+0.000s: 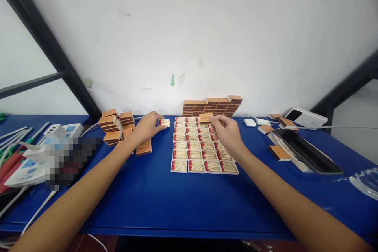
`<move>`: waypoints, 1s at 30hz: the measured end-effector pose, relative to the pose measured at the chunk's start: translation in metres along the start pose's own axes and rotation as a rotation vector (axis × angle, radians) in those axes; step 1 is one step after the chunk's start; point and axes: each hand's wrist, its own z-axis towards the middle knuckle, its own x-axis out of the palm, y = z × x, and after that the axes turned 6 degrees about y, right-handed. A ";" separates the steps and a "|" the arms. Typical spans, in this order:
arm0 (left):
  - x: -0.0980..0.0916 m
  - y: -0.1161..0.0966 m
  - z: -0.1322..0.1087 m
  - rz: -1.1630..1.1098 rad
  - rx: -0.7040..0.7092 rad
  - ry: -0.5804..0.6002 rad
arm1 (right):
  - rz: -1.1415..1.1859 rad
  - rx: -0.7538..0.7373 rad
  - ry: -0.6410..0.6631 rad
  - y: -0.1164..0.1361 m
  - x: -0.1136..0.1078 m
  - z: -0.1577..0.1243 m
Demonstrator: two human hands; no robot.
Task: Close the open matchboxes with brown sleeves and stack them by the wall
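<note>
My left hand [150,126] is closed on a small white matchbox tray [164,123] filled with red-tipped matches, left of the rows. In my right hand [226,130] a tan matchbox sleeve [206,118] with red print is pinched between thumb and fingers, above the rows' back right part. Whether that sleeve has a tray inside cannot be seen. Between my forearms lie several rows of matchbox trays [179,166], all holding matches; my right hand hides some of them. Behind them, a stack of brown matchboxes [212,106] stands against the wall.
More matchboxes [109,122] are piled at left, with one box [144,147] lying in front. Further left are a power strip [32,169] and cables. At right lie a phone [307,151], a white power bank [308,118], an earbud case [250,122] and scattered matchboxes [279,152].
</note>
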 end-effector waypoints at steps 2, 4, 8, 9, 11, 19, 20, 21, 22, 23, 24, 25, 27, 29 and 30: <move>0.008 0.006 0.017 0.009 0.001 0.026 | -0.017 -0.019 0.005 -0.002 0.000 0.001; 0.015 0.010 0.032 0.004 0.005 0.026 | -0.023 -0.024 0.007 -0.003 -0.001 0.002; 0.024 0.016 0.049 -0.021 0.038 0.021 | -0.016 -0.019 0.014 -0.002 -0.003 0.003; 0.024 0.017 0.051 -0.028 0.049 0.020 | -0.016 -0.017 0.017 -0.001 -0.004 0.003; 0.024 0.019 0.052 -0.043 0.068 0.017 | -0.020 -0.008 0.016 -0.001 -0.004 0.003; 0.022 0.018 0.050 -0.097 0.107 -0.007 | -0.030 -0.002 0.017 0.001 -0.006 0.004; 0.022 0.018 0.050 -0.105 0.108 -0.011 | -0.031 -0.001 0.016 0.001 -0.006 0.004; 0.020 0.018 0.049 -0.112 0.108 -0.016 | -0.034 0.000 0.016 0.001 -0.006 0.004; 0.018 0.017 0.048 -0.117 0.107 -0.021 | -0.036 -0.001 0.016 0.001 -0.006 0.004; 0.014 0.015 0.046 -0.119 0.105 -0.024 | -0.038 -0.002 0.016 0.001 -0.006 0.004; 0.010 0.013 0.043 -0.117 0.099 -0.036 | -0.037 -0.003 0.016 0.001 -0.006 0.004; 0.006 0.008 0.039 -0.112 0.095 -0.059 | -0.034 -0.003 0.018 0.001 -0.006 0.004; -0.005 -0.009 0.029 -0.104 0.113 -0.129 | -0.021 -0.006 0.032 0.001 -0.006 0.003; -0.013 -0.033 0.018 -0.118 0.197 -0.182 | 0.003 -0.007 0.061 0.001 -0.004 0.001; -0.017 -0.047 0.014 -0.141 0.251 -0.173 | 0.015 -0.006 0.084 0.001 -0.003 0.000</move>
